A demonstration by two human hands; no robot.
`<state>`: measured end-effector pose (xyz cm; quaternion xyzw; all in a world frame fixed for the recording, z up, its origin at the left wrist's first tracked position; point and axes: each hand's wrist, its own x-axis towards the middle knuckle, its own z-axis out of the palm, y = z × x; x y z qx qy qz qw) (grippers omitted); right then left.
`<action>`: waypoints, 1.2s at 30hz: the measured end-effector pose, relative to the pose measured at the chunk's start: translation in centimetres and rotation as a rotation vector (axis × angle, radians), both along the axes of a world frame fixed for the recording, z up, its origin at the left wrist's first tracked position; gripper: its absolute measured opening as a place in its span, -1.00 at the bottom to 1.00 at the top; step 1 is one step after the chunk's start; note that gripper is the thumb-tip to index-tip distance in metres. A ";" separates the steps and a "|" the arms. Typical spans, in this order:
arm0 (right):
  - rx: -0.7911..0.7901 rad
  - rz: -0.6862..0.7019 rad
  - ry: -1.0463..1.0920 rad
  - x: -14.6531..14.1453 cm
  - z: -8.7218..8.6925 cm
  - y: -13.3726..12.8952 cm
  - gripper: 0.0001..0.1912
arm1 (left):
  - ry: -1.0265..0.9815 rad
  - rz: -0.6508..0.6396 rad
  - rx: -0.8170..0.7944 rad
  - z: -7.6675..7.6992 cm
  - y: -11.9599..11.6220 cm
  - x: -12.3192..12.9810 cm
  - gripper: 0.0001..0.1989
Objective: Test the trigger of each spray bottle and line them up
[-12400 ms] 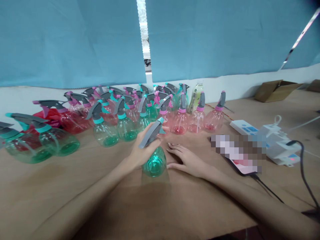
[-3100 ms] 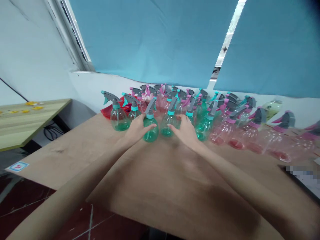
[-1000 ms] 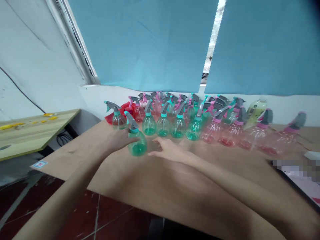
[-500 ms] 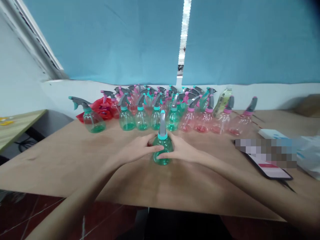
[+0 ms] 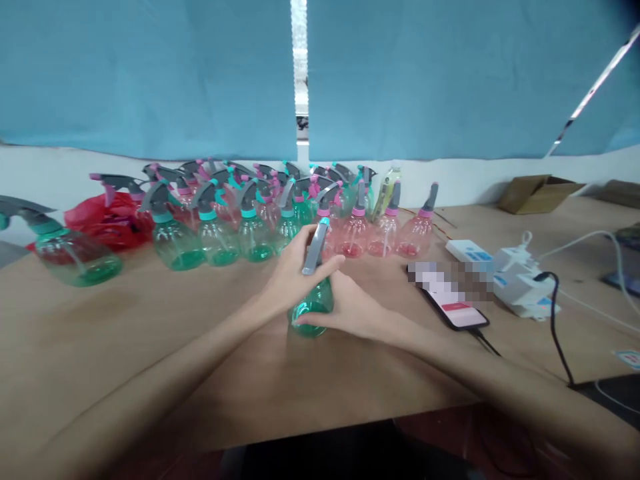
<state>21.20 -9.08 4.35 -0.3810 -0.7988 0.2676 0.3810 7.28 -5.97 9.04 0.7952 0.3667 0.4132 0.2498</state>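
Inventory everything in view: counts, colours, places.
held spray bottle: one, green, centre
front spray bottles: nine, five green, four pink, ahead
rear spray bottles: many, crowded, pink and green, behind
bag: one, red, left
labelled bottle: one, yellowish, behind pink ones
phone: one, black-edged, right
power strip: one, white, right
plug cluster: one, white, right
open cardboard box: one, brown, right
cables: several, black and white, right
curtain: at least one, blue, back
table: one, brown, beneath
left hand: one, bottle's top
right hand: one, bottle's body
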 end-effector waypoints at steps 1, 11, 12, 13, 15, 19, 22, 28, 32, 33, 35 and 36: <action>0.009 -0.036 0.008 0.1 -0.1 0.0 -0.19 | -0.030 -0.016 0.000 -0.4 0.2 0.5 -0.65; 0.234 -0.120 -0.288 1.9 -3.5 1.5 -0.35 | -0.084 0.030 0.086 -1.4 1.8 0.1 -0.72; 0.219 -0.115 -0.303 2.3 -3.9 1.6 -0.37 | -0.074 0.036 0.094 -1.3 1.9 -0.2 -0.73; 0.197 -0.120 -0.311 2.7 -4.3 1.8 -0.40 | -0.072 0.039 0.088 -1.2 2.2 -0.4 -0.74; 0.140 -0.156 -0.327 3.7 -4.9 2.4 -0.45 | -0.084 0.036 0.047 -1.2 2.7 -0.9 -0.74; 0.120 -0.227 -0.399 4.9 -5.9 3.8 -0.53 | -0.119 0.038 -0.031 -1.2 3.6 -1.6 -0.63; 0.157 -0.244 -0.450 4.8 -6.5 4.7 -0.52 | -0.132 0.078 -0.063 -1.4 4.0 -1.9 -0.59; 0.183 -0.255 -0.479 4.1 -6.8 5.2 -0.48 | -0.176 0.039 -0.094 -1.9 4.1 -2.0 -0.62; 0.161 -0.260 -0.492 4.2 -6.9 5.1 -0.46 | -0.168 0.064 -0.092 -2.1 4.0 -2.0 -0.70; 0.156 -0.259 -0.496 4.2 -6.9 5.1 -0.46 | -0.164 0.073 -0.091 -2.1 4.0 -2.0 -0.74; 0.149 -0.258 -0.501 4.2 -7.0 5.1 -0.45 | -0.150 0.077 -0.083 -2.0 3.8 -2.0 -0.82; 0.146 -0.257 -0.501 4.3 -7.0 5.1 -0.44 | -0.142 0.073 -0.082 -2.0 3.8 -2.0 -0.85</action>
